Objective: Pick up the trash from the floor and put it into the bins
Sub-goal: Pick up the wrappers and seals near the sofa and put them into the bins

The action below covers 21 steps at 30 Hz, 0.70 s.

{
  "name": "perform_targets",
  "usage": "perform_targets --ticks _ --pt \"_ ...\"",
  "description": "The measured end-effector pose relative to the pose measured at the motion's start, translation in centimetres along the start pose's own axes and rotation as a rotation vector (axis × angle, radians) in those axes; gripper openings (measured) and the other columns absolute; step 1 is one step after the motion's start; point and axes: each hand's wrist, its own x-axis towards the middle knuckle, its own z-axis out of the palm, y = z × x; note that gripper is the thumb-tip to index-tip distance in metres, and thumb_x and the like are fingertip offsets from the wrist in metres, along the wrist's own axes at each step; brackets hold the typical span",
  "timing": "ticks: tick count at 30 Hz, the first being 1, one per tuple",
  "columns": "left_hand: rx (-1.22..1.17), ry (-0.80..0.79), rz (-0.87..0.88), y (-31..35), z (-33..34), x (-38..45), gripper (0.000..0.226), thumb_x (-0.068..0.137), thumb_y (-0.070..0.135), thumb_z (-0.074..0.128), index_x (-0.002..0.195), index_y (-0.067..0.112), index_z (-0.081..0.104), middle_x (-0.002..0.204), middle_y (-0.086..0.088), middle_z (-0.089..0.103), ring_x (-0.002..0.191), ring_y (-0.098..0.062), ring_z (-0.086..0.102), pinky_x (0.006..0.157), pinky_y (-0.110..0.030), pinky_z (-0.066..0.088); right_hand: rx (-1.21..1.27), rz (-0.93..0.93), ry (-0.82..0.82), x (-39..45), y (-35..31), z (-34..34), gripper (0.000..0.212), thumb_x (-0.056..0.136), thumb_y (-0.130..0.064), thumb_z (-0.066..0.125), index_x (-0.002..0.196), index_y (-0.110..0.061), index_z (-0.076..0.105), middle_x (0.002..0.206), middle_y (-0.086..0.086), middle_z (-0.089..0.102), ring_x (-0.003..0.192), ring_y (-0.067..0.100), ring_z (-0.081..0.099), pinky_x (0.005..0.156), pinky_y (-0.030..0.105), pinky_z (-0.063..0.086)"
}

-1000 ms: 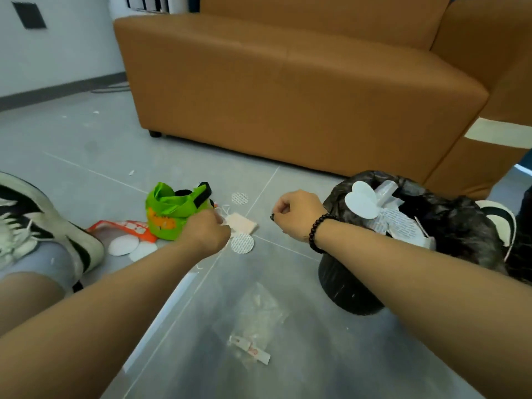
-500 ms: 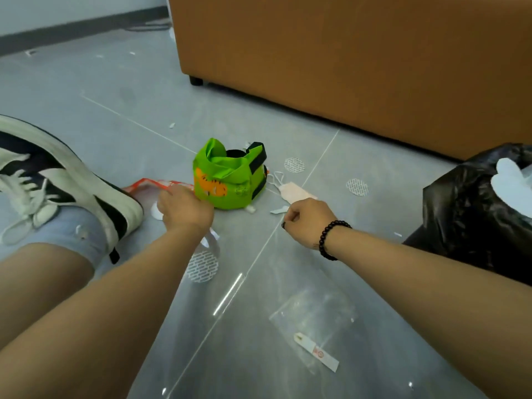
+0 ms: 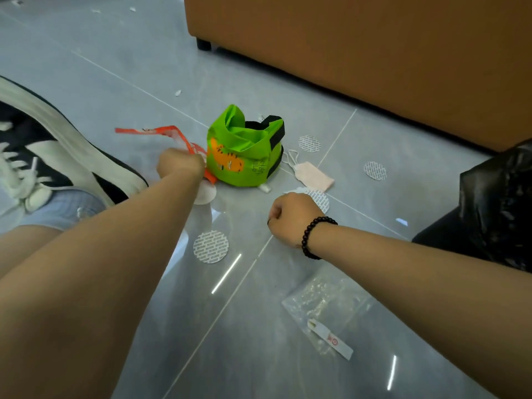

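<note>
Your left hand (image 3: 180, 166) is gripping an orange wrapper (image 3: 172, 133), fingers curled round it, lifting its far end off the grey tiled floor (image 3: 115, 67). Your right hand (image 3: 290, 217) is hovering fisted just above a white patterned disc (image 3: 319, 198); whether it is pinching anything, I cannot tell. A black bead bracelet (image 3: 312, 237) is sitting on that wrist.

The green bag (image 3: 244, 151) with a tiger print is standing open on the floor just beside your left hand; its contents are hidden. The black bin bag (image 3: 495, 208) is showing at the right edge, inside not visible.

More discs are lying around: one (image 3: 211, 246) between your arms, one (image 3: 309, 143) and another (image 3: 374, 170) past the bag. A pink tag (image 3: 312, 175) and a clear plastic sleeve (image 3: 325, 306) are lying on the tiles. A brown sofa (image 3: 374, 47) is standing behind, your sneaker (image 3: 43, 145) at left.
</note>
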Motion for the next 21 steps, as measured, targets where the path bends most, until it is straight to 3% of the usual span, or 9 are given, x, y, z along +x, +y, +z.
perform_targets --ticks 2,5,9,12,15,17,21 --pt "0.067 0.040 0.109 0.6 0.0 -1.2 0.019 0.085 0.021 0.060 0.100 0.013 0.069 0.111 -0.013 0.068 0.109 -0.033 0.060 0.095 -0.035 0.049 -0.009 0.010 0.022 -0.5 0.4 -1.4 0.018 0.084 -0.012 0.054 0.087 -0.007 0.071 0.093 0.010 0.070 0.087 0.024 0.064 0.078 0.033 0.055" --pt "-0.002 0.035 0.164 2.3 -0.1 -3.1 0.018 0.082 0.017 0.061 0.097 0.016 0.071 0.106 -0.008 0.070 0.106 -0.029 0.062 0.091 -0.028 0.046 0.013 0.039 0.073 -1.7 0.9 -4.3 0.019 0.084 -0.014 0.053 0.088 -0.010 0.071 0.098 0.008 0.067 0.089 0.023 0.062 0.078 0.030 0.054" --pt "-0.040 -0.004 0.317 7.0 -0.9 -7.5 0.017 0.076 0.012 0.059 0.088 0.016 0.071 0.094 -0.006 0.071 0.097 -0.027 0.064 0.087 -0.029 0.050 0.031 0.031 0.150 -4.2 1.5 -8.7 0.019 0.085 -0.014 0.052 0.084 -0.011 0.070 0.098 0.007 0.067 0.090 0.023 0.062 0.075 0.026 0.051" --pt "-0.055 -0.149 0.414 9.9 -1.3 -11.4 0.008 0.074 0.013 0.064 0.078 0.016 0.070 0.084 -0.003 0.070 0.090 -0.025 0.066 0.082 -0.027 0.051 0.054 0.027 0.211 -6.3 1.9 -11.6 0.019 0.086 -0.014 0.052 0.084 -0.012 0.070 0.093 0.005 0.068 0.088 0.022 0.063 0.075 0.029 0.054" --pt "-0.101 -0.361 0.483 12.1 -2.4 -16.8 0.006 0.069 0.012 0.070 0.066 0.017 0.067 0.075 -0.005 0.071 0.076 -0.022 0.068 0.082 -0.035 0.056 0.095 0.017 0.298 -9.2 2.5 -14.8 0.012 0.086 -0.017 0.054 0.087 -0.017 0.066 0.092 0.003 0.067 0.091 0.021 0.062 0.075 0.027 0.050" --pt "-0.087 -0.501 0.522 12.9 -3.2 -20.5 0.015 0.075 0.004 0.069 0.068 0.018 0.066 0.071 -0.004 0.068 0.065 -0.017 0.062 0.074 -0.031 0.055 0.148 0.032 0.345 -10.8 3.0 -16.4 0.011 0.085 -0.020 0.057 0.095 -0.018 0.063 0.096 0.004 0.068 0.091 0.021 0.063 0.075 0.027 0.050" --pt "-0.030 -0.731 0.607 13.5 -5.1 -26.5 0.011 0.079 0.000 0.068 0.077 0.011 0.067 0.072 -0.009 0.068 0.065 -0.017 0.061 0.066 -0.028 0.053 0.228 0.060 0.423 -14.3 3.9 -19.1 0.030 0.086 -0.027 0.060 0.114 -0.020 0.053 0.093 0.003 0.069 0.084 0.017 0.065 0.070 0.029 0.053"
